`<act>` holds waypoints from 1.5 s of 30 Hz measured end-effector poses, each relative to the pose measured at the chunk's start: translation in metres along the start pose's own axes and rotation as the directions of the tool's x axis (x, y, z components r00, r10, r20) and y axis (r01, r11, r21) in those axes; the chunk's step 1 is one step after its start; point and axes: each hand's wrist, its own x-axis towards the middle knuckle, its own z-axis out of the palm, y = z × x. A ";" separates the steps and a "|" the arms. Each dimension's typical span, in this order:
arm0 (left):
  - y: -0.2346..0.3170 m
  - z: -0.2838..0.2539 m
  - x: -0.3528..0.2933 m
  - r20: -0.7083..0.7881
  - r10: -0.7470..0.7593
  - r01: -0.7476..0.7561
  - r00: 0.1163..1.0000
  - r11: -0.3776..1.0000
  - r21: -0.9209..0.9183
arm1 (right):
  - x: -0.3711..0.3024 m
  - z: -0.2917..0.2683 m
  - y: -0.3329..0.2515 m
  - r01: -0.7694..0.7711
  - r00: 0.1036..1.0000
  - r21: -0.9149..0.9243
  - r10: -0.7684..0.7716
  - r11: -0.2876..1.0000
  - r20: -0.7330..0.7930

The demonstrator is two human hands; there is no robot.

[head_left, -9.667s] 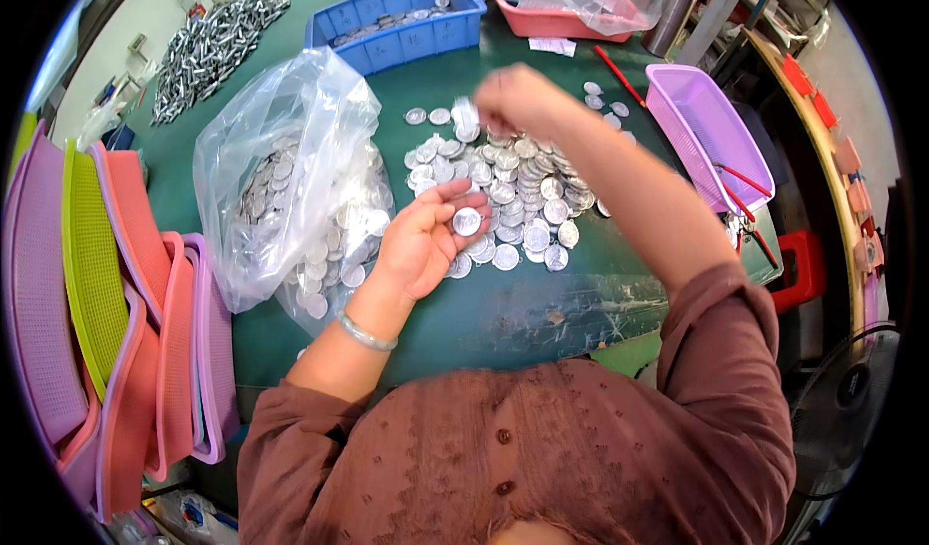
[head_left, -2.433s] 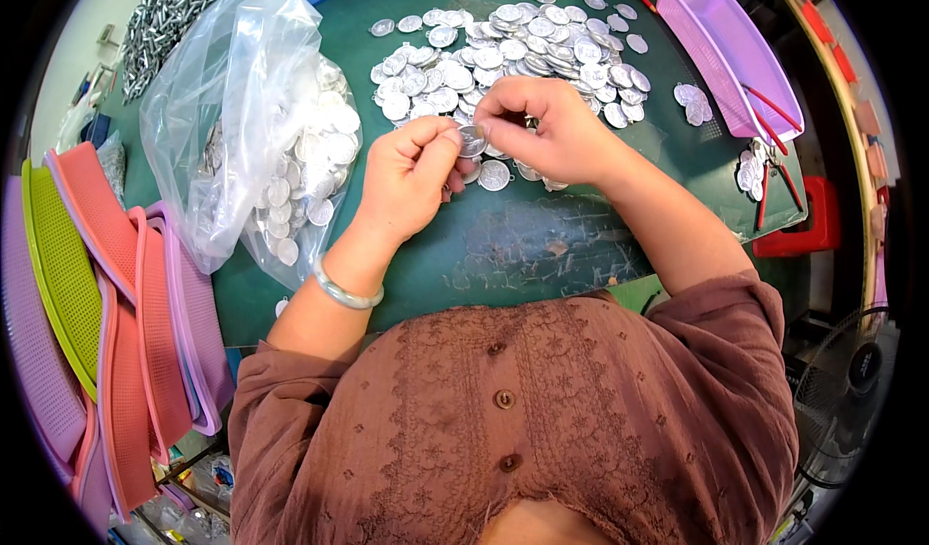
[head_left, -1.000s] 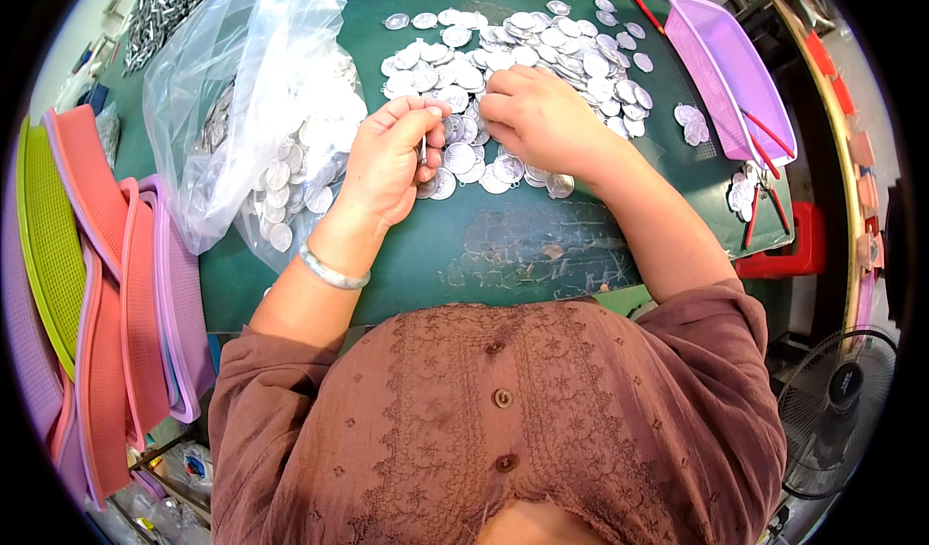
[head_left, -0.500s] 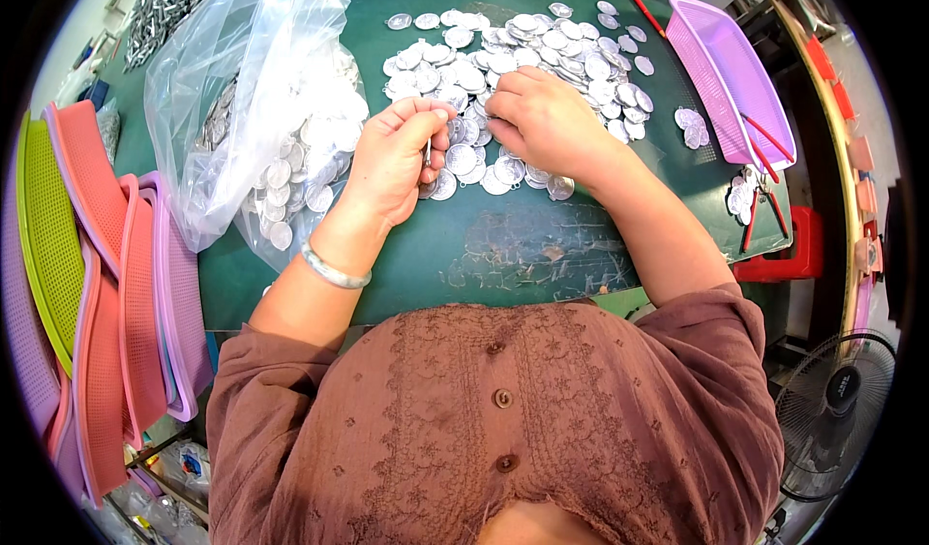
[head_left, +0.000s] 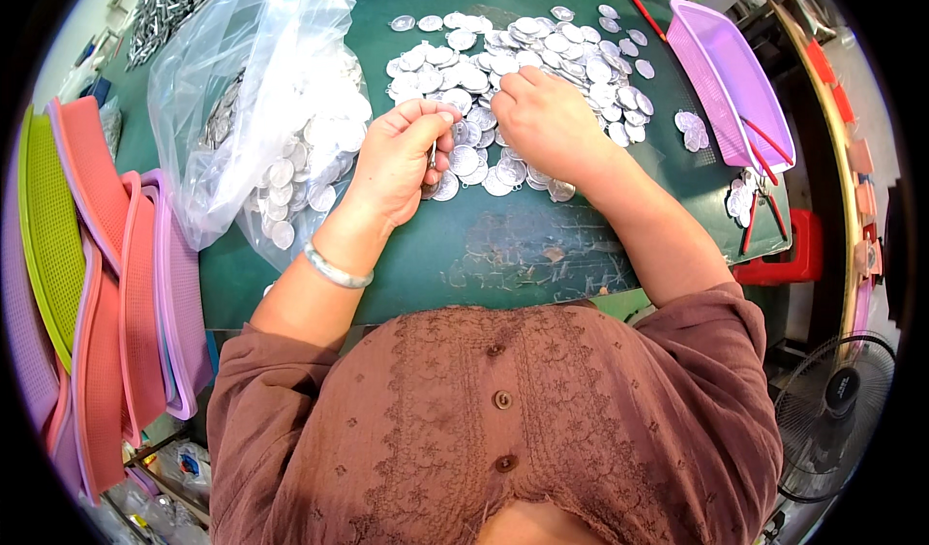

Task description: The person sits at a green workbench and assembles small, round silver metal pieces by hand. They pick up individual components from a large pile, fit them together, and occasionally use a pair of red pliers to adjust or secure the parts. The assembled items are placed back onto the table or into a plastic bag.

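My left hand (head_left: pixel 399 153) is closed, thumb against curled fingers, in front of the heap. A thin silver metal piece (head_left: pixel 433 153) shows edge-on between its fingers; its full shape is hidden. To its right, my right hand (head_left: pixel 545 119) bends over a heap of round silver medallions (head_left: pixel 571 46), fingers curled in and tips hidden, so what they pinch cannot be seen. Many medallions carry a small loop at the rim. Left of my left hand, a clear plastic bag (head_left: pixel 208 148) lies with more medallions (head_left: pixel 310 148) in and around its mouth.
A lilac plastic basket (head_left: pixel 711 80) stands at the right of the green table (head_left: pixel 416 274), near red-handled pliers (head_left: pixel 764 206) and small medallion piles (head_left: pixel 691 130). Stacked pink, green and purple baskets (head_left: pixel 102 284) crowd the left. Metal parts (head_left: pixel 174 8) lie far left; a fan (head_left: pixel 837 414) stands lower right.
Both hands stay almost in place. My right hand's fingers have shifted slightly over the heap, and the whole view has moved a little.
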 end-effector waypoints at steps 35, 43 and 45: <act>0.002 0.000 -0.001 -0.001 0.030 -0.029 1.000 0.983 0.181 | -0.007 -0.014 -0.003 -0.004 0.998 0.586 -0.031 0.810 0.050; 0.003 0.003 -0.002 0.102 0.037 -0.051 0.994 0.989 0.137 | -0.008 -0.014 0.002 -0.406 0.875 0.914 0.296 0.013 0.384; 0.002 0.002 -0.003 0.127 0.047 -0.062 0.991 0.991 0.118 | -0.006 -0.019 -0.002 -0.393 0.827 0.889 0.333 -0.234 0.453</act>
